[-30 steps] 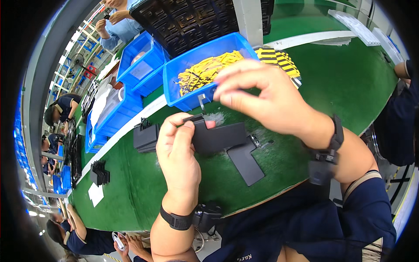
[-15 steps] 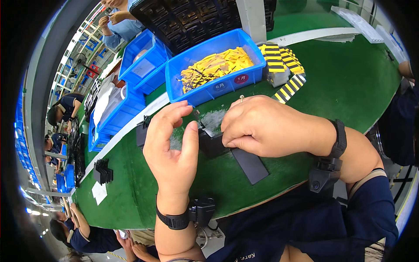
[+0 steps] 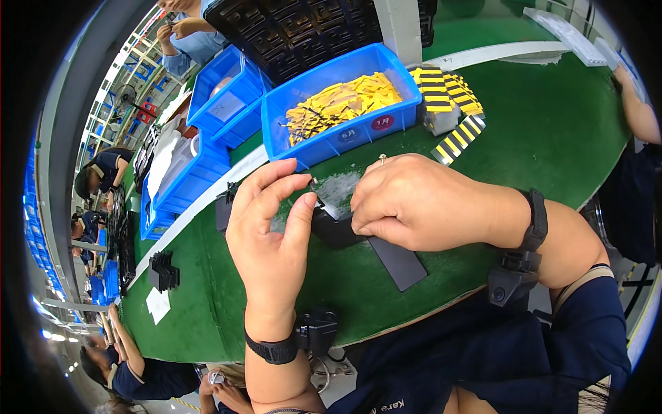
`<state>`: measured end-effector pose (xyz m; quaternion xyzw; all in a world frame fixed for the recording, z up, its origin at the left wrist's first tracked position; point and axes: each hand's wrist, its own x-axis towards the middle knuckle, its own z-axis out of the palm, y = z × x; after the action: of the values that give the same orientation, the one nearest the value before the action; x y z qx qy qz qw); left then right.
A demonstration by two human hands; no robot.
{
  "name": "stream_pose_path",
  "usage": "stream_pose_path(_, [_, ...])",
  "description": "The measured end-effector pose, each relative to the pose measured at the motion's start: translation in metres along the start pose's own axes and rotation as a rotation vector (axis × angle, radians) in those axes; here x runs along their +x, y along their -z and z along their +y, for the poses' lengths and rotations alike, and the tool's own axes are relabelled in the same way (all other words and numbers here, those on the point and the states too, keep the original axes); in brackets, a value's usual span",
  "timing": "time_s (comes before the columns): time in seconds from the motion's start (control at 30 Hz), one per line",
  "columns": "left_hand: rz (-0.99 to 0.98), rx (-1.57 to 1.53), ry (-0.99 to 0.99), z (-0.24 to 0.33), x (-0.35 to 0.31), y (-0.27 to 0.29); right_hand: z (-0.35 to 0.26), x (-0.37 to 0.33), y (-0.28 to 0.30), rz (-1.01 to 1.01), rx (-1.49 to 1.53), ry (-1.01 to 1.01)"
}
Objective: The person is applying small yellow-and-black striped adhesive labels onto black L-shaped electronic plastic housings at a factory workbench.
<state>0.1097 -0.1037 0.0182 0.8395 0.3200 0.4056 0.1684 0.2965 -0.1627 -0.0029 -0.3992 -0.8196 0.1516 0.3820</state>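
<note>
In front of me my right hand (image 3: 414, 200) is closed, its fingertips pinched at the right edge of a black rectangular piece (image 3: 336, 232). What lies between those fingertips is hidden. A pale strip (image 3: 332, 210) shows along that piece's upper edge. My left hand (image 3: 270, 228) stands to its left, open, fingers curved and apart from the thumb. A small dark part with a shiny end (image 3: 314, 185) sits right by the left index fingertip; contact is unclear. A flat dark-grey plate (image 3: 398, 264) lies on the green table (image 3: 331, 297) below my right hand.
Beyond my hands stands a blue bin (image 3: 276, 138) of yellow-and-black strips. Striped stacks (image 3: 448, 93) lie to its right, near a post. More blue bins (image 3: 196, 176) are at the left, with black parts (image 3: 163, 270) on the table. Other people sit around it.
My left index finger has come lower, nearer the thumb and the small dark part. The black piece has tilted slightly. My right hand has barely moved. At the far right a co-worker's arm has reached in.
</note>
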Motion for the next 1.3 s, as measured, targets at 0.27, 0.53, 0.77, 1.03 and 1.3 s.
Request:
stream_pose_path(0.27, [-0.023, -0.121, 0.059, -0.0007, -0.0006, -0.0008, -0.0002, -0.0006, -0.0006, 0.028, 0.038, -0.011])
stream_pose_path(0.53, [-0.043, -0.134, 0.060, -0.0022, -0.0013, -0.0018, 0.0008, -0.0005, -0.0017, 0.028, 0.041, -0.029])
stream_pose_path(0.77, [-0.055, -0.135, 0.029, -0.0060, -0.0005, -0.0032, -0.0013, -0.0002, -0.0004, 0.048, 0.046, -0.041])
stream_pose_path(1.03, [-0.083, -0.093, 0.004, -0.0002, 0.0007, -0.0024, -0.0019, -0.0001, 0.0004, 0.065, 0.067, -0.060])
stream_pose_path(1.3, [-0.043, -0.176, 0.033, -0.0064, 0.0005, -0.0040, -0.0024, 0.0006, -0.0003, 0.047, 0.084, -0.044])
